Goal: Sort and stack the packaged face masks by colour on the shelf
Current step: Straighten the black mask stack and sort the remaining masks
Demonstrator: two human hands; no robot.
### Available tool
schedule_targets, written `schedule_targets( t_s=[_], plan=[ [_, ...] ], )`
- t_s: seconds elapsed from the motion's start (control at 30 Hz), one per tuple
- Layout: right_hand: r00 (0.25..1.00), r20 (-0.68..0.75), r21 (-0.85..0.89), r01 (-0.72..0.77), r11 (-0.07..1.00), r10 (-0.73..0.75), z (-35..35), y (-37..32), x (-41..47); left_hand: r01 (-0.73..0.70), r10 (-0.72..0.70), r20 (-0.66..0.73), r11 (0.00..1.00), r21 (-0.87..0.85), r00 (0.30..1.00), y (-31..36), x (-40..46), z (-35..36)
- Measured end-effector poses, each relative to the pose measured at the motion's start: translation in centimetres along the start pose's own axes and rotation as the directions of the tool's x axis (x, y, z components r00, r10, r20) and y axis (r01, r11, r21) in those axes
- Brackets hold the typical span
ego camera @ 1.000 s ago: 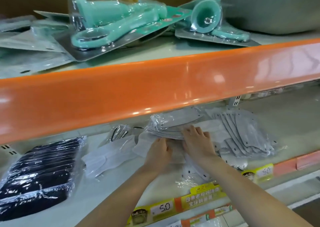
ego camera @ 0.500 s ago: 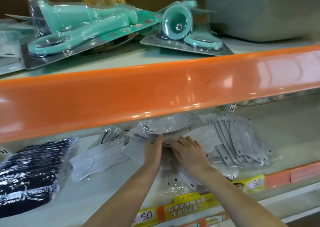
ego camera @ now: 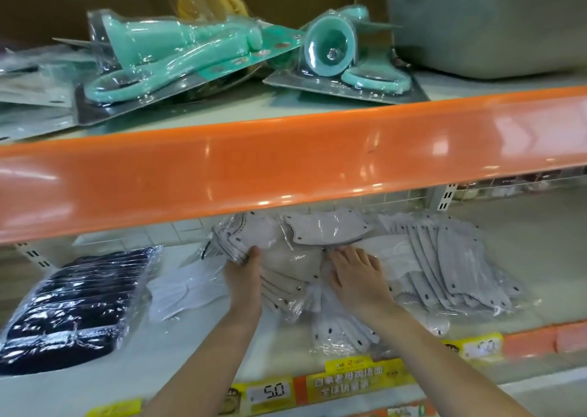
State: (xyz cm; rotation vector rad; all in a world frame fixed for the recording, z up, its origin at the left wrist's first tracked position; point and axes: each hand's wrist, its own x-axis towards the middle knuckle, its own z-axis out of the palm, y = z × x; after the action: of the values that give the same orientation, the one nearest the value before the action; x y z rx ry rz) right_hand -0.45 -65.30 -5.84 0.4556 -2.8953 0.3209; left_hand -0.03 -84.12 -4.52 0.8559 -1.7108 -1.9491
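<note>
My left hand (ego camera: 243,276) has its thumb on top of the grey mask packets (ego camera: 292,257) and its fingers tucked out of sight under their left edge, so it grips that end of the bundle. The bundle is my landmark: it lies under the orange shelf rail (ego camera: 286,168), its long axis running left to right between my two hands, fanned rather than squared.

Well to the left of the bundle sits the dark mask stack (ego camera: 73,308), already tidy. Just left of the bundle, touching my left wrist side, lie the loose white mask packets (ego camera: 187,289).

To the right of the bundle's middle, my right hand (ego camera: 355,281) rests flat, fingers spread and nearly straight, fingertips pressing the packets' right part; it grasps nothing. Further right, just beside the bundle, a second grey fan of masks (ego camera: 460,264) leans toward the shelf's front.

Both hands are equally near; I judge the next move is squeezing the bundle inward to square it.
</note>
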Motion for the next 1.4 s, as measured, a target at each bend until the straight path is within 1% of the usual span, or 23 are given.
schedule_targets(
  t_s=[0.1,0.17,0.23,0.27,0.3,0.33,0.37,0.4,0.43,0.47,0.5,0.57,0.6,0.63,0.67,0.7,0.83,0.9,0.97,1.03,1.23,1.33,1.4],
  plan=[
    [1.000,0.012,-0.038,-0.016,0.999,0.016,-0.2,-0.2,0.2,-0.129,0.126,-0.127,0.992,-0.014,0.984,1.1,0.8,-1.5],
    [0.999,-0.024,0.029,-0.020,0.999,0.021,-0.2,-0.5,0.3,-0.253,0.254,-0.162,0.967,0.028,0.953,2.0,1.2,-2.2],
    [0.995,-0.093,0.119,-0.009,0.993,0.020,-0.3,-1.0,0.4,-0.414,0.434,-0.146,0.898,0.148,0.889,2.6,1.2,-2.6],
    [0.989,-0.147,0.173,0.008,0.985,0.018,-0.4,-1.4,0.3,-0.507,0.537,-0.114,0.835,0.212,0.836,3.0,1.2,-2.7],
    [0.974,-0.224,0.238,0.031,0.971,0.024,-0.4,-1.7,0.4,-0.601,0.633,-0.040,0.752,0.272,0.774,3.3,1.0,-2.8],
    [0.948,-0.315,0.312,0.059,0.948,0.045,-0.6,-2.1,0.3,-0.691,0.714,0.064,0.646,0.323,0.697,3.6,0.9,-2.8],
    [0.909,-0.409,0.390,0.093,0.916,0.081,-0.9,-2.4,0.2,-0.779,0.776,0.193,0.514,0.360,0.601,3.5,1.0,-2.8],
    [0.863,-0.490,0.454,0.137,0.881,0.119,-1.3,-2.7,-0.1,-0.842,0.801,0.329,0.363,0.398,0.501,3.0,1.3,-2.8],
    [0.822,-0.551,0.495,0.185,0.849,0.143,-1.6,-2.9,-0.3,-0.870,0.783,0.448,0.232,0.435,0.432,2.3,1.3,-2.5],
    [0.791,-0.595,0.507,0.232,0.830,0.142,-1.8,-3.1,-0.7,-0.876,0.736,0.542,0.141,0.462,0.404,1.3,1.2,-2.1],
    [0.777,-0.619,0.493,0.273,0.826,0.113,-1.9,-3.3,-1.1,-0.866,0.659,0.621,0.094,0.490,0.423,0.4,0.8,-1.7],
    [0.786,-0.618,0.408,0.325,0.853,-0.004,-1.8,-3.5,-1.7,-0.826,0.447,0.725,0.061,0.561,0.525,-1.3,-0.6,-0.9],
    [0.802,-0.595,0.359,0.331,0.873,-0.059,-1.5,-3.5,-1.9,-0.805,0.324,0.753,0.047,0.592,0.573,-2.2,-1.1,-0.7],
    [0.824,-0.559,0.324,0.322,0.890,-0.095,-1.1,-3.4,-2.0,-0.784,0.211,0.760,0.058,0.618,0.615,-3.1,-1.4,-0.6],
    [0.849,-0.517,0.304,0.304,0.903,-0.112,-0.6,-3.4,-2.1,-0.770,0.126,0.760,0.065,0.635,0.637,-3.6,-1.8,-0.6],
    [0.876,-0.469,0.286,0.275,0.918,-0.116,-0.2,-3.3,-2.2,-0.769,0.099,0.762,0.076,0.635,0.640,-3.9,-2.2,-0.7],
    [0.970,-0.214,0.132,0.147,0.980,-0.116,1.6,-3.1,-2.7,-0.794,0.106,0.787,0.100,0.600,0.608,-4.4,-2.9,-1.7],
    [0.988,-0.104,0.085,0.119,0.989,-0.110,2.4,-3.0,-2.9,-0.797,0.121,0.788,0.131,0.590,0.604,-4.4,-2.6,-2.4],
    [0.988,-0.065,-0.008,0.142,0.990,-0.143,3.1,-3.0,-3.2,-0.802,0.147,0.789,0.129,0.583,0.597,-4.2,-2.5,-3.1],
    [0.980,-0.084,-0.070,0.175,0.982,-0.181,3.5,-3.0,-3.4,-0.798,0.189,0.776,0.098,0.595,0.602,-4.1,-2.4,-3.7],
    [0.954,-0.205,-0.063,0.210,0.976,-0.219,3.4,-3.0,-3.0,-0.761,0.364,0.686,0.112,0.639,0.630,-4.4,-1.9,-5.8],
    [0.961,-0.224,-0.014,0.166,0.986,-0.165,2.8,-3.5,-2.7,-0.747,0.395,0.666,0.082,0.660,0.632,-4.1,-1.3,-6.6],
    [0.946,-0.276,0.054,0.195,0.979,-0.173,2.9,-4.0,-2.5,-0.732,0.400,0.651,0.077,0.677,0.645,-3.6,-0.6,-7.2]
  ],
)
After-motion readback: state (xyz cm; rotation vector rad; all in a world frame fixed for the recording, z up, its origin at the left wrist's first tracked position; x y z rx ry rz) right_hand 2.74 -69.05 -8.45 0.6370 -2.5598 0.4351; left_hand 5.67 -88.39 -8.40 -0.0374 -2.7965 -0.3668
